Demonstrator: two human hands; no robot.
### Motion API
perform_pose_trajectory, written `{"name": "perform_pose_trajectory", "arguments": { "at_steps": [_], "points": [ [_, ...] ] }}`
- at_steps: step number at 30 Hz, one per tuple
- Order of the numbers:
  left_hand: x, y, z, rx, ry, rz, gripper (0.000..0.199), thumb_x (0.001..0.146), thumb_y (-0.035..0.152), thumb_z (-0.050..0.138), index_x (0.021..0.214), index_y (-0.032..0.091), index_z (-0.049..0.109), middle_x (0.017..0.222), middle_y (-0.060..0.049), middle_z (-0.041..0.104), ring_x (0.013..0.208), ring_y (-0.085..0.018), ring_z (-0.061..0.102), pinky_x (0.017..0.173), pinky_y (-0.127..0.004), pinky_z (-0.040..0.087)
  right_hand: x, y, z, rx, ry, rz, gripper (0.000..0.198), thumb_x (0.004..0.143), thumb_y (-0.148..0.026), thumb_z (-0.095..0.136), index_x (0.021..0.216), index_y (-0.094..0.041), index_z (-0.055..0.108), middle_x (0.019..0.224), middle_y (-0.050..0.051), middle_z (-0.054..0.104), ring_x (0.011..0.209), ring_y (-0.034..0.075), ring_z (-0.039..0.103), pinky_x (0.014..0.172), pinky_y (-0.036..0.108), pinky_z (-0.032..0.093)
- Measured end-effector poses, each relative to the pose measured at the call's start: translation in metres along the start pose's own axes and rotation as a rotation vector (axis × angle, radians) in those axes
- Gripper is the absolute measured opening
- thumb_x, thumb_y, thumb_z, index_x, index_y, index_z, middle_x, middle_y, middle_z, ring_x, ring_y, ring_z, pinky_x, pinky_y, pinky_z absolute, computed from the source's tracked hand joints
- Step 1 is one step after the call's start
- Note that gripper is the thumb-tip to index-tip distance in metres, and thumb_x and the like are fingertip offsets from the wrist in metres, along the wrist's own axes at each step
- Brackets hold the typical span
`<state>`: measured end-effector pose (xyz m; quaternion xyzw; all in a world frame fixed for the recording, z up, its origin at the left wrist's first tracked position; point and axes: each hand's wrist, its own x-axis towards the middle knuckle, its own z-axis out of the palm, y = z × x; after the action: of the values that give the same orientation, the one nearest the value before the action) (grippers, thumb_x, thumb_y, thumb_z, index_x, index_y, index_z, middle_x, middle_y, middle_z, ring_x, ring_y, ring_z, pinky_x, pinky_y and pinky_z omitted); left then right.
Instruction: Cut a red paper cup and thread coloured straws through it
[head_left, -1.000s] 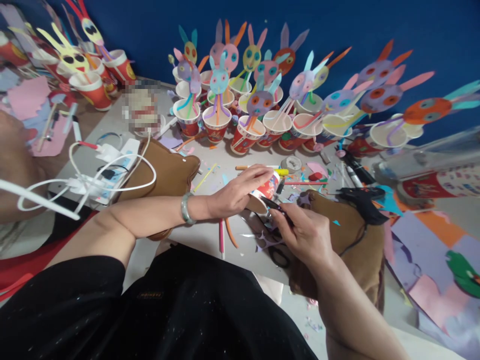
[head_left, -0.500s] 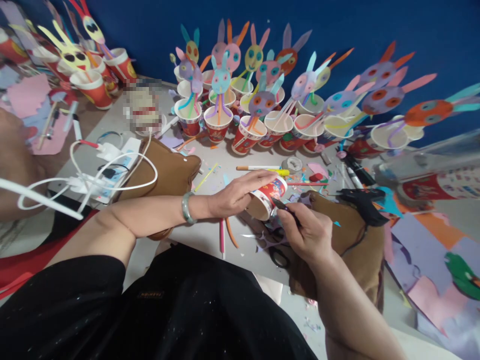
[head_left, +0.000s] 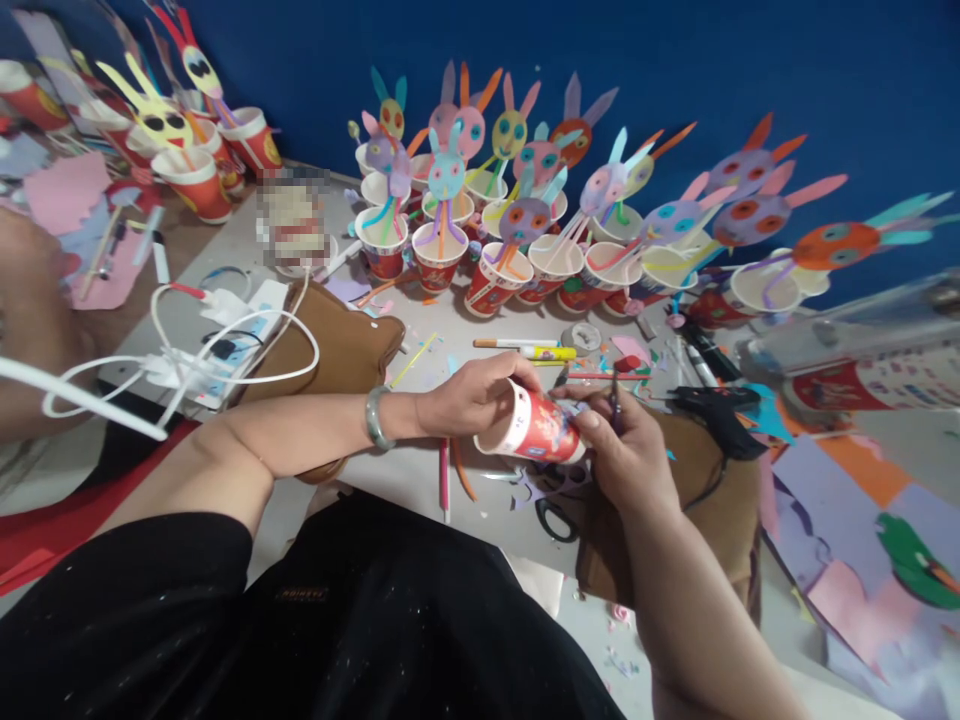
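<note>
A red and white patterned paper cup [head_left: 546, 428] lies on its side in the air between my hands, its mouth turned to the left. My left hand [head_left: 476, 395], with a bangle on the wrist, grips the cup at its rim, some fingertips hidden behind it. At the cup's base, the thumb of my right hand [head_left: 630, 450] touches the wall. That same hand keeps a thin dark pointed tool [head_left: 616, 400] upright between its fingers; its exact kind is unclear. Below the cup lie scissors [head_left: 556, 520] and purple paper scraps [head_left: 529, 488].
Several cups with paper rabbit heads [head_left: 446, 175] stand along the blue wall. A power strip [head_left: 247, 335] with white cables is at left, beside a brown cushion [head_left: 330, 335]. Another brown cushion [head_left: 705, 500] and a black glue gun [head_left: 716, 410] are at right. Markers [head_left: 517, 344] lie behind the cup.
The cup has been turned, its base swinging toward my right hand. The dark tool has come off the cup's wall and now points up. My left fingers have shifted to the rim.
</note>
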<state>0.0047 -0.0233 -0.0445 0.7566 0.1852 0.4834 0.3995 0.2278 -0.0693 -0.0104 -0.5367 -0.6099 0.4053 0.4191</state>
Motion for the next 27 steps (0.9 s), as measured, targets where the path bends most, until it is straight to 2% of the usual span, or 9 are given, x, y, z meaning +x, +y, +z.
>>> {"name": "perform_pose_trajectory", "arguments": {
  "at_steps": [2,4,7,10,14,18,21,23,27],
  "points": [
    [0.001,0.000,0.000,-0.027,0.006,-0.002,0.019,0.095,0.037,0.062,0.105,0.021,0.063,0.099,-0.007,0.071,0.093,-0.018,0.069,0.084,-0.034,0.055,-0.001,0.002,0.001,0.147,-0.172,0.151,0.051,0.077,-0.072,0.072,0.088,-0.022,0.066,0.064,-0.002,0.057,0.053,0.015,0.051,0.048,0.029,0.043],
    [0.003,0.002,0.000,-0.020,0.002,0.013,0.014,0.095,0.035,0.062,0.101,0.022,0.065,0.098,-0.007,0.073,0.095,-0.019,0.068,0.088,-0.036,0.055,-0.002,0.001,0.003,0.264,-0.278,0.267,0.054,0.074,-0.073,0.075,0.083,-0.022,0.061,0.063,-0.002,0.056,0.049,0.013,0.047,0.043,0.027,0.038],
    [0.005,0.005,-0.001,0.010,-0.013,0.006,0.013,0.094,0.035,0.061,0.096,0.023,0.067,0.097,-0.007,0.074,0.099,-0.020,0.069,0.091,-0.038,0.054,-0.004,-0.004,0.006,0.340,-0.316,0.339,0.058,0.067,-0.069,0.082,0.073,-0.023,0.047,0.058,-0.006,0.046,0.045,0.009,0.038,0.039,0.024,0.031],
    [0.005,0.008,-0.001,0.023,0.013,-0.077,0.018,0.095,0.039,0.060,0.100,0.022,0.066,0.100,-0.008,0.074,0.099,-0.020,0.068,0.092,-0.039,0.053,-0.004,-0.009,0.007,0.383,-0.309,0.350,0.064,0.064,-0.063,0.087,0.071,-0.025,0.036,0.056,-0.009,0.037,0.043,0.006,0.030,0.037,0.022,0.027],
    [0.004,0.005,0.002,-0.024,0.167,-0.278,0.037,0.090,0.050,0.067,0.110,0.020,0.059,0.111,-0.010,0.069,0.104,-0.020,0.066,0.094,-0.037,0.052,-0.004,-0.005,0.008,0.375,-0.205,0.301,0.064,0.065,-0.056,0.089,0.074,-0.026,0.033,0.059,-0.009,0.040,0.044,0.007,0.035,0.038,0.022,0.030],
    [0.007,0.003,0.003,-0.141,0.264,-0.442,0.044,0.088,0.058,0.068,0.102,0.019,0.053,0.102,-0.006,0.064,0.091,-0.015,0.061,0.083,-0.031,0.051,-0.003,0.006,0.009,0.308,-0.027,0.212,0.060,0.070,-0.051,0.087,0.076,-0.026,0.033,0.061,-0.009,0.040,0.044,0.008,0.035,0.037,0.023,0.033],
    [0.009,0.006,0.001,-0.196,0.245,-0.470,0.045,0.095,0.063,0.054,0.097,0.018,0.054,0.097,-0.005,0.061,0.087,-0.014,0.058,0.082,-0.031,0.050,-0.001,0.012,0.009,0.178,0.119,0.082,0.055,0.074,-0.049,0.085,0.075,-0.025,0.035,0.067,-0.006,0.049,0.051,0.010,0.044,0.044,0.025,0.041],
    [0.009,0.009,0.000,-0.219,0.196,-0.469,0.048,0.095,0.066,0.051,0.096,0.018,0.056,0.107,-0.008,0.062,0.093,-0.015,0.058,0.085,-0.032,0.050,0.001,0.014,0.008,0.053,0.171,-0.021,0.048,0.076,-0.047,0.083,0.075,-0.024,0.041,0.072,-0.003,0.056,0.059,0.012,0.052,0.053,0.026,0.046],
    [0.005,0.008,0.002,-0.200,0.166,-0.389,0.052,0.077,0.060,0.079,0.101,0.019,0.057,0.127,-0.011,0.057,0.111,-0.019,0.059,0.091,-0.032,0.050,0.000,0.013,0.010,-0.074,0.136,-0.081,0.036,0.077,-0.046,0.083,0.089,-0.021,0.060,0.078,0.001,0.063,0.071,0.018,0.061,0.060,0.031,0.052]
  ]
}}
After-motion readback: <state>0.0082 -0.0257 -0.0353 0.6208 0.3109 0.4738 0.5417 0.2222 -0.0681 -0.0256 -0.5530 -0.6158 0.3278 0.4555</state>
